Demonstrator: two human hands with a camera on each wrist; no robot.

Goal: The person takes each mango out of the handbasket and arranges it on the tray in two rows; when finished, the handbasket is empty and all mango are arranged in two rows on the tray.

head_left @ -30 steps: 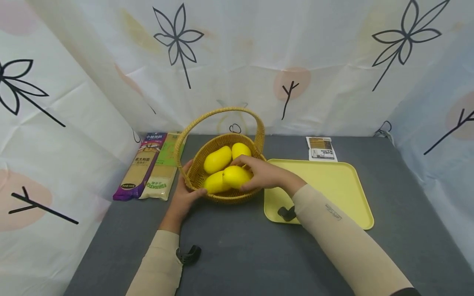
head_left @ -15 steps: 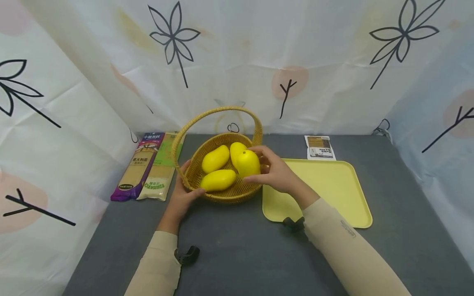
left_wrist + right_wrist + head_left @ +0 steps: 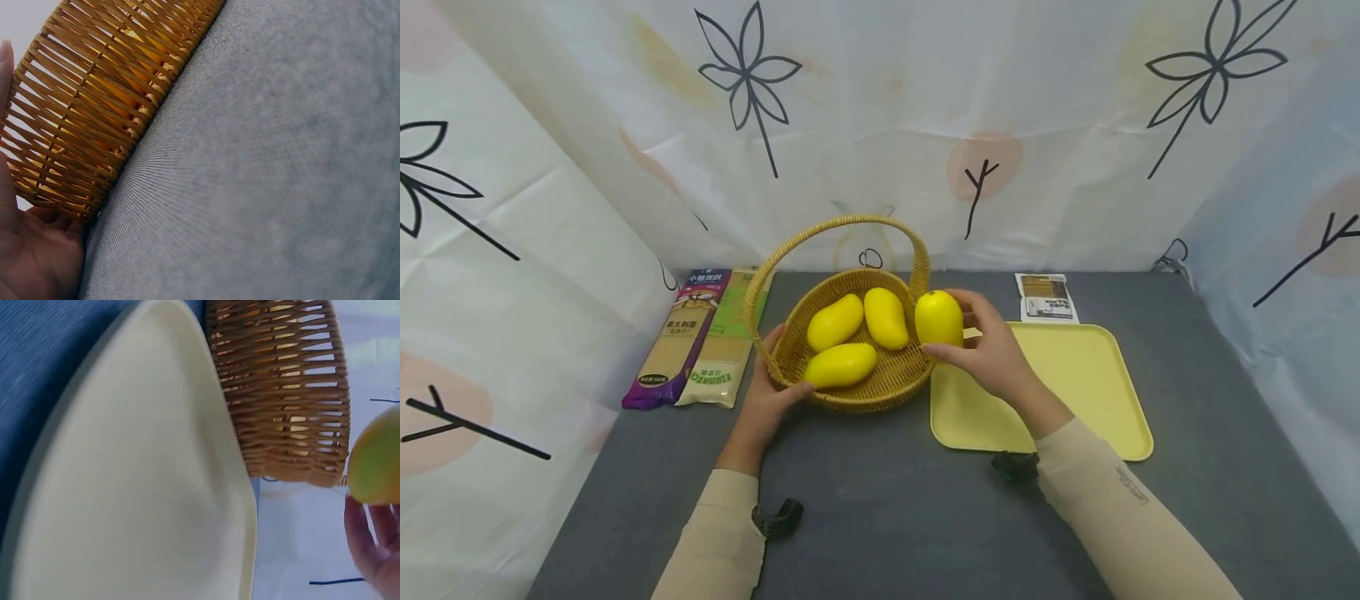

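Observation:
A yellow mango [image 3: 938, 317] is pinched between the thumb and fingers of my right hand [image 3: 995, 348]. It hangs over the gap where the basket's right rim meets the tray's left end. Three more mangoes lie in the woven basket [image 3: 871, 403], one at front left [image 3: 841, 365], one at back left [image 3: 835, 322] and one at back right [image 3: 886, 318]. My left hand [image 3: 765, 406] grips the basket's left side, thumb over the rim. In the left wrist view, fingers reach along the wicker wall [image 3: 81, 106]. The right wrist view has the held mango [image 3: 378, 459] above the tray's height.
A yellow tray [image 3: 1075, 383] lies right of the basket. Behind it sits a small white and brown packet [image 3: 1047, 298]. Two long noodle packs, one purple [image 3: 681, 337] and one green [image 3: 726, 337], lie left of the basket. A patterned curtain [image 3: 1060, 167] encloses the grey table [image 3: 880, 517].
My right hand has lifted one mango off the front of the basket and carried it right, past the rim. My left hand stays on the basket.

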